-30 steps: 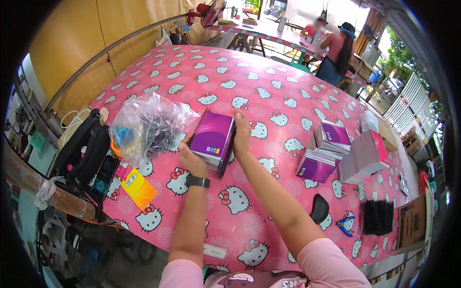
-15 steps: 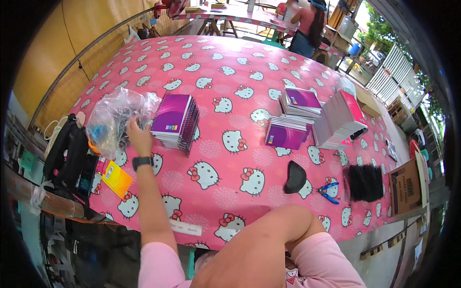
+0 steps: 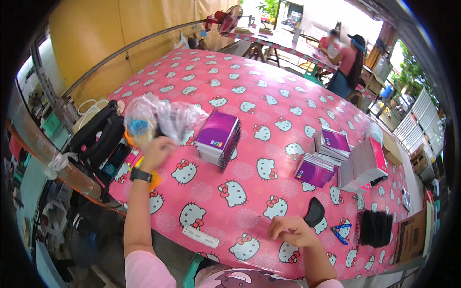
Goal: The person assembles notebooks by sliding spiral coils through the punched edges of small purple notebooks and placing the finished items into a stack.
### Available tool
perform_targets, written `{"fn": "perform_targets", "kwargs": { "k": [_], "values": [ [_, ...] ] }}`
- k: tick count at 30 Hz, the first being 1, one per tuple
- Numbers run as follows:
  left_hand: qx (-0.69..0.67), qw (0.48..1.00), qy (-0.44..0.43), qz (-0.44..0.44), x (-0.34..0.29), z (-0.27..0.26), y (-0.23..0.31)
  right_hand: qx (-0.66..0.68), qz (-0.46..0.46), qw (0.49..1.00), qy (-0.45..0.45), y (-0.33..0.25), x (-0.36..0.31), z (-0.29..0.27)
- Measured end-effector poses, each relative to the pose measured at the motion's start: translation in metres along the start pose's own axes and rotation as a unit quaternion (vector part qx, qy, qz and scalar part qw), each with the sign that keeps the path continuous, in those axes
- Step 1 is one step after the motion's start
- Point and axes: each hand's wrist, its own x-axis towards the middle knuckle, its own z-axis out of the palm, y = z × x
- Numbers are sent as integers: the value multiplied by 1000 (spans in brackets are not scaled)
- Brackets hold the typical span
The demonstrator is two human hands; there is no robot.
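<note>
My left hand (image 3: 159,151), with a dark band at its wrist, is at the near edge of a crumpled clear plastic bag (image 3: 178,119). Its fingers are drawn together and slightly blurred; anything between them is too small to make out. A stack of purple spiral notebooks (image 3: 218,130) stands just right of the bag. Under my left wrist lies a yellow-orange packet (image 3: 155,180), partly covered. My right hand (image 3: 292,231) hovers over the near table edge with loosely bent fingers and nothing in it. Closest to it is a black rounded pad (image 3: 315,211).
Blue-handled pliers (image 3: 342,230) and a bundle of black spiral coils (image 3: 376,228) lie at the right. Behind them stand purple notebooks (image 3: 314,172) and a tall stack (image 3: 360,168). A black bag (image 3: 96,137) sits left; a white strip (image 3: 200,236) lies near. Two people are at a far table.
My left hand has drawn back from the plastic bag toward me. My right arm, earlier folded across at the near edge, has unfolded, bringing its hand over the table. The view has shifted.
</note>
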Motion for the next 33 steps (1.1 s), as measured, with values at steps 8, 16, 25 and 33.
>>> {"fn": "perform_targets", "kwargs": {
  "k": [8, 16, 25, 33],
  "values": [
    [185, 961, 84, -187, 62, 6, -21, -86, 64, 991, 82, 45, -10, 6],
    [191, 977, -41, -87, 143, 78, -119, 66, 64, 943, 319, 106, -31, 20],
    [-39, 965, 228, -126, 114, -2, -68, 84, 85, 925, 361, 116, -36, 19],
    [367, 928, 42, -45, 34, 49, -43, 50, 84, 931, 352, 120, -38, 20]
  ]
}}
